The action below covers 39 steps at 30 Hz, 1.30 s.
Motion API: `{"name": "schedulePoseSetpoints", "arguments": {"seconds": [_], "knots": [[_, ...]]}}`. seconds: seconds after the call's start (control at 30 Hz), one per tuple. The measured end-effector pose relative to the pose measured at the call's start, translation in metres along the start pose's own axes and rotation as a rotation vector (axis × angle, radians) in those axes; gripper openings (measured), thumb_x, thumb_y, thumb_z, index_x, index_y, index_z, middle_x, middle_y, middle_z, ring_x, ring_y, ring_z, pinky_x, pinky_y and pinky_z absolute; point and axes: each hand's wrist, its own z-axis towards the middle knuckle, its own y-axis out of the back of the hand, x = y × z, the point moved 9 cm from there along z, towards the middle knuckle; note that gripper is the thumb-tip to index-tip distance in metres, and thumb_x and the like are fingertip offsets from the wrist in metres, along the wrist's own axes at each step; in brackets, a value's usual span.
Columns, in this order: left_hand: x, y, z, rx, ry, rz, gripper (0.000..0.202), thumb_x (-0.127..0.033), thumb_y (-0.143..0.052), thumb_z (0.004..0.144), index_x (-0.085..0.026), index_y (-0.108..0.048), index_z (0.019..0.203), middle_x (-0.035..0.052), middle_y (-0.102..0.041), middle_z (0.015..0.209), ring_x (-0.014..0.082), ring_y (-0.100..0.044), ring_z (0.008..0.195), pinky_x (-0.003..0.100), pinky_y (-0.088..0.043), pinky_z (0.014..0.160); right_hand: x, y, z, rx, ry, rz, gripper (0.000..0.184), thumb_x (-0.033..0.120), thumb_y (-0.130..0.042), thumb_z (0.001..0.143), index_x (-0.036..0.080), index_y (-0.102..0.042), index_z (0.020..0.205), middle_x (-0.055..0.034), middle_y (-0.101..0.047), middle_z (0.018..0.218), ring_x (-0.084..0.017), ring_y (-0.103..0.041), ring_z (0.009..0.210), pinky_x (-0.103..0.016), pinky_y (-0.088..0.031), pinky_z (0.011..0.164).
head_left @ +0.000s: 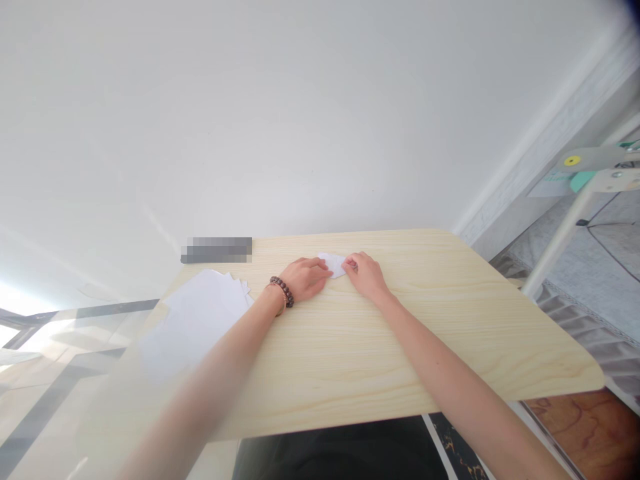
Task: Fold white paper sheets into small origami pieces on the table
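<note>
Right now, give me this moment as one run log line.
left hand: flat on small folded paper | right hand: fingertips at its opposite edge | table: paper stack at left

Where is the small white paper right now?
In the head view the small white paper lies at the far middle of the wooden table, between the left hand and the right hand, both touching it.

Looks like a room at home. Light wooden table (400, 347) pushed against a plain white wall (250, 120), grey rug (615, 267) and patterned floor tiles (590, 427) on the right.
</note>
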Motion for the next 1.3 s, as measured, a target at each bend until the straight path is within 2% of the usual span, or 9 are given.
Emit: {"name": "schedulePoseSetpoints", "arguments": {"seconds": [0.2, 0.37, 0.53, 0.73, 0.9, 1.0, 1.07, 1.23, 1.3], "knots": [[-0.007, 0.003, 0.001, 0.039, -0.012, -0.002, 0.037, -0.027, -0.04, 0.081, -0.029, -0.05, 0.117, 0.005, -0.052, 0.11, 0.0176, -0.053, 0.095, 0.034, -0.038, 0.087, 0.0, 0.0, 0.0, -0.001, -0.007, -0.019, 0.012, 0.028, -0.047, 0.077, 0.02, -0.057, 0.077, -0.0026, -0.056, 0.081, -0.014, -0.053, 0.077, -0.028, -0.038, 0.073], [-0.009, 0.002, 0.002, 0.063, 0.001, 0.005, 0.031, -0.03, -0.04, 0.082, -0.031, -0.057, 0.109, 0.005, -0.049, 0.11, 0.0168, -0.052, 0.092, 0.035, -0.036, 0.088, -0.003, 0.0, 0.001, -0.02, -0.019, 0.001, 0.012, 0.028, -0.049, 0.076, 0.02, -0.056, 0.081, -0.0029, -0.054, 0.085, -0.013, -0.054, 0.075, -0.028, -0.04, 0.073], [-0.008, 0.003, 0.002, 0.056, 0.014, -0.006, 0.031, -0.031, -0.04, 0.082, -0.031, -0.058, 0.108, 0.0045, -0.048, 0.109, 0.0157, -0.052, 0.088, 0.034, -0.037, 0.087, -0.002, -0.001, 0.0, 0.0, -0.008, 0.019, 0.015, 0.023, -0.042, 0.079, 0.019, -0.055, 0.085, -0.004, -0.052, 0.087, -0.012, -0.054, 0.075, -0.027, -0.04, 0.073], [-0.008, 0.004, 0.002, 0.053, 0.021, -0.025, 0.031, -0.031, -0.041, 0.082, -0.031, -0.058, 0.108, 0.0043, -0.048, 0.109, 0.0162, -0.052, 0.089, 0.033, -0.038, 0.086, 0.005, -0.002, -0.003, 0.094, 0.049, 0.009, 0.023, 0.032, -0.052, 0.072, 0.023, -0.054, 0.093, -0.0037, -0.048, 0.096, -0.016, -0.051, 0.089, -0.034, -0.038, 0.082], [-0.006, 0.003, 0.001, 0.05, 0.035, -0.03, 0.03, -0.031, -0.041, 0.082, -0.031, -0.058, 0.107, 0.0041, -0.048, 0.108, 0.0151, -0.053, 0.085, 0.034, -0.037, 0.087, -0.008, -0.002, 0.001, 0.112, -0.031, 0.143, 0.025, 0.014, -0.044, 0.073, 0.022, -0.049, 0.096, -0.0038, -0.041, 0.099, -0.01, -0.05, 0.071, -0.029, -0.042, 0.077], [-0.005, 0.002, 0.001, 0.056, 0.032, -0.026, 0.03, -0.031, -0.041, 0.082, -0.031, -0.058, 0.107, 0.0042, -0.048, 0.108, 0.0152, -0.053, 0.085, 0.034, -0.037, 0.087, -0.01, 0.0, 0.003, 0.079, -0.032, 0.157, 0.028, 0.009, -0.041, 0.072, 0.02, -0.049, 0.096, -0.0046, -0.041, 0.098, -0.01, -0.05, 0.073, -0.028, -0.042, 0.078], [-0.006, 0.003, 0.001, 0.056, 0.028, -0.028, 0.031, -0.031, -0.041, 0.082, -0.031, -0.058, 0.107, 0.0043, -0.048, 0.108, 0.0152, -0.053, 0.086, 0.034, -0.037, 0.087, -0.009, 0.0, 0.002, 0.071, -0.027, 0.142, 0.027, 0.012, -0.042, 0.073, 0.02, -0.049, 0.098, -0.0052, -0.041, 0.099, -0.011, -0.05, 0.076, -0.029, -0.042, 0.078], [-0.006, 0.003, 0.001, 0.052, 0.026, -0.033, 0.031, -0.031, -0.04, 0.082, -0.031, -0.057, 0.108, 0.0046, -0.047, 0.109, 0.0155, -0.053, 0.086, 0.034, -0.038, 0.085, 0.0, -0.005, -0.002, 0.116, 0.008, 0.047, 0.036, 0.034, -0.054, 0.07, 0.022, -0.05, 0.103, -0.005, -0.043, 0.104, -0.014, -0.051, 0.08, -0.033, -0.04, 0.08], [-0.005, 0.002, 0.001, 0.05, 0.027, -0.039, 0.031, -0.032, -0.041, 0.082, -0.031, -0.058, 0.108, 0.0045, -0.048, 0.109, 0.0157, -0.053, 0.087, 0.034, -0.037, 0.086, -0.002, -0.005, -0.002, 0.121, -0.01, 0.035, 0.037, 0.034, -0.053, 0.07, 0.022, -0.05, 0.105, -0.0054, -0.044, 0.105, -0.014, -0.052, 0.08, -0.032, -0.04, 0.08]]}}
